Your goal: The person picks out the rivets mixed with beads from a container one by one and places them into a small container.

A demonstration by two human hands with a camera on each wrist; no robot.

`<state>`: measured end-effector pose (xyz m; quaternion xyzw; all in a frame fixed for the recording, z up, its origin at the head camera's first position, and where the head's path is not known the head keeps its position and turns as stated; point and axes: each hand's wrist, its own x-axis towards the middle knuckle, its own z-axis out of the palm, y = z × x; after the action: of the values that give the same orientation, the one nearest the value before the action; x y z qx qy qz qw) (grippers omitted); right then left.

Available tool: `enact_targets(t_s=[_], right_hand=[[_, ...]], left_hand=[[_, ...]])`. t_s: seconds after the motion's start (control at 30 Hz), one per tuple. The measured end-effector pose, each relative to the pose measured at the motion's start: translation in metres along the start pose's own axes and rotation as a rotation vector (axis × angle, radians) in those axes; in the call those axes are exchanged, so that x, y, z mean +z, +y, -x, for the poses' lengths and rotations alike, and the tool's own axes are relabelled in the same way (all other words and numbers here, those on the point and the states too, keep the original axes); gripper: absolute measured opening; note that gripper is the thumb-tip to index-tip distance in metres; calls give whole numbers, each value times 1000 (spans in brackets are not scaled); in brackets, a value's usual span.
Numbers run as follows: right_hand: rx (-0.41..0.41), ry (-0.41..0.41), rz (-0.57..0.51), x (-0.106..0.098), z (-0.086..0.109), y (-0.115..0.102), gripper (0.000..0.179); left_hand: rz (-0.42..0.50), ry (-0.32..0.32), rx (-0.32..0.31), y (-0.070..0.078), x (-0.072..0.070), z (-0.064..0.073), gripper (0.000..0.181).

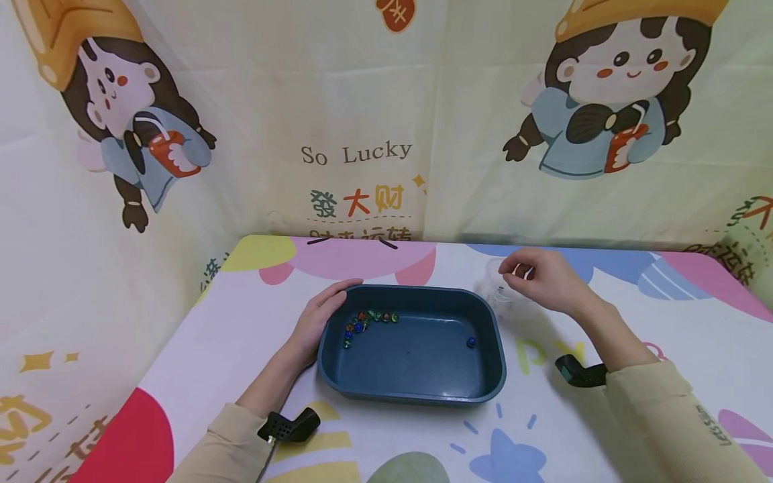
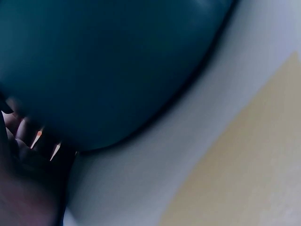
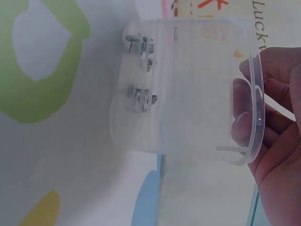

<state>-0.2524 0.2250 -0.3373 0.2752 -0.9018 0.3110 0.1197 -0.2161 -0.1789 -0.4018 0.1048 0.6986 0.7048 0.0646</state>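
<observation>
My left hand (image 1: 318, 316) holds the left side of a dark blue tub (image 1: 417, 399) at its rim. Inside the tub, several patterned marbles (image 1: 386, 316) cluster in the far left corner, and one blue marble (image 1: 472, 342) lies near the right wall. At the tub's far right stands a clear plastic container (image 1: 504, 302) with several small shiny see-through pieces (image 3: 142, 96) at its bottom. My right hand (image 1: 546, 278) is at the container's mouth, its bent fingers reaching over the rim. Through the plastic the fingertips look apart, with nothing visible between them.
The table is covered with a white cloth (image 1: 211, 349) printed with coloured shapes. Behind it hangs a cream curtain (image 1: 471, 134) with cartoon figures. Black wrist devices (image 1: 288, 426) are worn on both arms. The left wrist view is dark and blurred.
</observation>
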Motion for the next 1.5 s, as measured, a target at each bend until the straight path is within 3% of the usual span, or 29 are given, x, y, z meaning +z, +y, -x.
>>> enact_targets(t_s=[0.27,0.57,0.93,1.5], right_hand=[[15,-1,1,-3,-3,-6,8],[-53,14,-5,-4,-12,-15,10],[-3,-27,-35,-1,-21,-29,11],[-108,-7,-100,14,-38,-47,11]], left_hand=[[5,-2,-2,0,0,0,43],[0,-3,5,1,0,0,43],[4,-4,0,1,0,0,43],[3,-3,1,-1,0,-1,43]])
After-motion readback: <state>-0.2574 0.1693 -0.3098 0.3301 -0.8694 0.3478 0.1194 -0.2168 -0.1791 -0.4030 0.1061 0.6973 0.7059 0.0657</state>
